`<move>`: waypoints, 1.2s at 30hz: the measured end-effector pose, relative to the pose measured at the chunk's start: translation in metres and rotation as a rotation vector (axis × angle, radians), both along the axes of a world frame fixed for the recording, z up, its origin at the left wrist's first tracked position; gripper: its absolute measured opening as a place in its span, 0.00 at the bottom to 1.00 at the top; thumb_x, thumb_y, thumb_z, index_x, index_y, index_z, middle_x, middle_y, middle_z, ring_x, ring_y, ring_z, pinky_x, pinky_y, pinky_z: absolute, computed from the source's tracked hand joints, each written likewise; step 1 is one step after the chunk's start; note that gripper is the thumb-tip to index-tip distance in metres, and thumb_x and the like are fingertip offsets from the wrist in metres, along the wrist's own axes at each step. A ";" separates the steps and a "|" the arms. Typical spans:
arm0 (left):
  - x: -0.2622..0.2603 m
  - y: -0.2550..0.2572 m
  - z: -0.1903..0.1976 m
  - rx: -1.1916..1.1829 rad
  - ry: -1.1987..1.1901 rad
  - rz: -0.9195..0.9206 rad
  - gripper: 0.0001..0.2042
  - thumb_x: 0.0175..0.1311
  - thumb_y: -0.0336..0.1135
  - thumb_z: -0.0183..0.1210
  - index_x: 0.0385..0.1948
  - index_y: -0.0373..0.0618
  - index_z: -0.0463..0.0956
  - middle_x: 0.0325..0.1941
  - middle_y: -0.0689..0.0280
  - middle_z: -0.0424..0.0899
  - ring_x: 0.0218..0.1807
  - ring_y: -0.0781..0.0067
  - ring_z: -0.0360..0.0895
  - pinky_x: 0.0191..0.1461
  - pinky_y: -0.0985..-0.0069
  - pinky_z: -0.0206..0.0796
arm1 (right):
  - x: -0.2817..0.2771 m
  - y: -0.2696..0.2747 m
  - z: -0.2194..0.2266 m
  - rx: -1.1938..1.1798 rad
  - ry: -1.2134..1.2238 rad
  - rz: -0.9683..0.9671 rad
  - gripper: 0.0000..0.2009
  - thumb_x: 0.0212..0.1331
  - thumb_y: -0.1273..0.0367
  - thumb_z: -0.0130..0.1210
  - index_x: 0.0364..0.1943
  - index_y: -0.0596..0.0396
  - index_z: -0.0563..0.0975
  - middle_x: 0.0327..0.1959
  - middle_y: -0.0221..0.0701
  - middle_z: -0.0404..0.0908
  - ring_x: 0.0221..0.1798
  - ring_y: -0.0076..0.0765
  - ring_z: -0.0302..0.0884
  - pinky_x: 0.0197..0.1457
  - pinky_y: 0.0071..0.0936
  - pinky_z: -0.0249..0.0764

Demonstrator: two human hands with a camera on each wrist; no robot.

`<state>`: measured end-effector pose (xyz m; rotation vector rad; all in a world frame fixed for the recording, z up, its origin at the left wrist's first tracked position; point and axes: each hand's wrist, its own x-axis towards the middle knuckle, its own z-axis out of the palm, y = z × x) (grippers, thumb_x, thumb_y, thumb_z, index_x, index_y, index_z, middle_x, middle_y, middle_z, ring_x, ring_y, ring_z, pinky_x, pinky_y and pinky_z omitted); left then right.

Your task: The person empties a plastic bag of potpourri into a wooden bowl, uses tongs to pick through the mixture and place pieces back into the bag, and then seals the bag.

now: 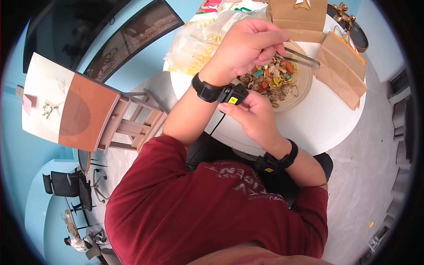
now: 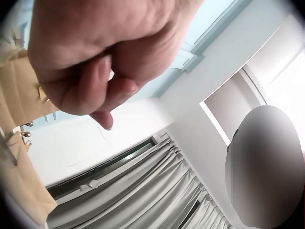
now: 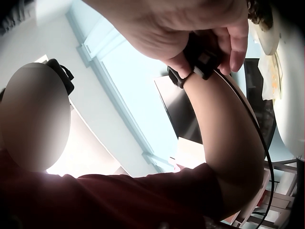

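Note:
My left hand [image 1: 247, 48] is raised over the near left part of a round beige tray [image 1: 305, 84], its fingers loosely curled with nothing between them in the left wrist view. With my right hand [image 1: 255, 115] I grip the small black wrist camera [image 1: 237, 93] strapped on my left wrist, thumb on its near side. A thin black cable [image 3: 257, 119] hangs from that camera. Small brown, orange, yellow and teal pieces [image 1: 278, 79] fill the tray, partly hidden behind my left hand. Metal tongs [image 1: 304, 58] lie over the tray's far right side, just past my left fingertips.
Brown paper bags [image 1: 342, 70] stand at the right and back of the white round table [image 1: 327, 128]. Clear plastic packaging [image 1: 190, 48] lies at the left. An easel with a canvas [image 1: 75, 104] stands left of the table.

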<state>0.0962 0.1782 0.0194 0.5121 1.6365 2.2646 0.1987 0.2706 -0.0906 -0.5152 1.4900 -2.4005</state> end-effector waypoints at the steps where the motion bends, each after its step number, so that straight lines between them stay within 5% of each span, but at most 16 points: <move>1: -0.001 0.001 -0.003 -0.093 0.074 0.075 0.07 0.71 0.27 0.63 0.42 0.33 0.84 0.30 0.62 0.87 0.18 0.86 0.68 0.21 0.85 0.56 | 0.000 0.000 0.000 -0.011 -0.016 0.008 0.10 0.63 0.68 0.72 0.41 0.58 0.84 0.29 0.14 0.77 0.32 0.09 0.64 0.33 0.16 0.62; 6: -0.020 0.002 -0.030 -0.597 0.670 0.461 0.07 0.70 0.30 0.64 0.41 0.36 0.86 0.28 0.66 0.88 0.21 0.82 0.75 0.25 0.81 0.66 | 0.003 0.002 0.011 -0.038 -0.095 0.055 0.10 0.64 0.69 0.70 0.44 0.60 0.84 0.36 0.20 0.84 0.36 0.09 0.72 0.38 0.16 0.68; 12: -0.023 -0.005 -0.024 -0.820 1.264 0.589 0.06 0.67 0.32 0.66 0.39 0.40 0.87 0.25 0.63 0.86 0.24 0.78 0.81 0.29 0.76 0.70 | -0.002 0.002 0.009 -0.177 -0.175 0.141 0.09 0.65 0.70 0.68 0.44 0.60 0.84 0.39 0.23 0.87 0.40 0.13 0.78 0.44 0.18 0.74; 15: -0.014 -0.001 -0.020 -0.745 1.122 0.573 0.06 0.66 0.32 0.67 0.38 0.41 0.87 0.24 0.62 0.86 0.23 0.73 0.81 0.29 0.75 0.71 | -0.003 -0.001 0.001 -0.054 -0.143 0.099 0.09 0.65 0.69 0.68 0.44 0.58 0.84 0.35 0.19 0.84 0.35 0.11 0.72 0.38 0.17 0.68; 18: -0.010 0.001 -0.017 -0.687 1.060 0.578 0.06 0.65 0.32 0.67 0.38 0.41 0.88 0.24 0.62 0.85 0.22 0.69 0.80 0.29 0.74 0.71 | -0.001 0.002 -0.004 0.097 -0.048 0.128 0.09 0.67 0.75 0.64 0.49 0.60 0.81 0.45 0.27 0.86 0.46 0.16 0.80 0.51 0.20 0.76; 27: -0.001 0.003 -0.008 -0.727 1.258 0.649 0.05 0.64 0.31 0.68 0.38 0.42 0.88 0.22 0.64 0.84 0.22 0.71 0.80 0.29 0.75 0.70 | -0.004 0.005 -0.011 0.200 0.009 0.196 0.08 0.67 0.76 0.64 0.48 0.60 0.82 0.43 0.26 0.87 0.45 0.14 0.80 0.49 0.19 0.76; 30: 0.008 0.004 -0.003 -0.698 1.148 0.597 0.05 0.65 0.31 0.68 0.38 0.43 0.88 0.22 0.66 0.84 0.22 0.76 0.80 0.28 0.78 0.69 | -0.006 0.010 0.001 0.222 0.022 0.266 0.06 0.67 0.75 0.65 0.45 0.60 0.83 0.39 0.23 0.86 0.41 0.11 0.78 0.44 0.17 0.74; 34: 0.018 0.008 0.000 -0.442 0.648 0.380 0.06 0.65 0.30 0.68 0.40 0.42 0.88 0.22 0.66 0.85 0.22 0.80 0.79 0.27 0.79 0.67 | -0.001 0.003 0.009 0.066 -0.033 0.243 0.11 0.63 0.67 0.70 0.37 0.59 0.81 0.25 0.16 0.74 0.29 0.11 0.63 0.32 0.20 0.62; 36: 0.020 0.007 0.003 -0.450 0.596 0.375 0.06 0.65 0.29 0.68 0.40 0.41 0.87 0.22 0.66 0.85 0.22 0.79 0.79 0.26 0.79 0.67 | 0.000 0.011 0.019 0.246 -0.002 0.242 0.10 0.63 0.67 0.70 0.37 0.59 0.82 0.25 0.16 0.74 0.29 0.11 0.63 0.33 0.20 0.62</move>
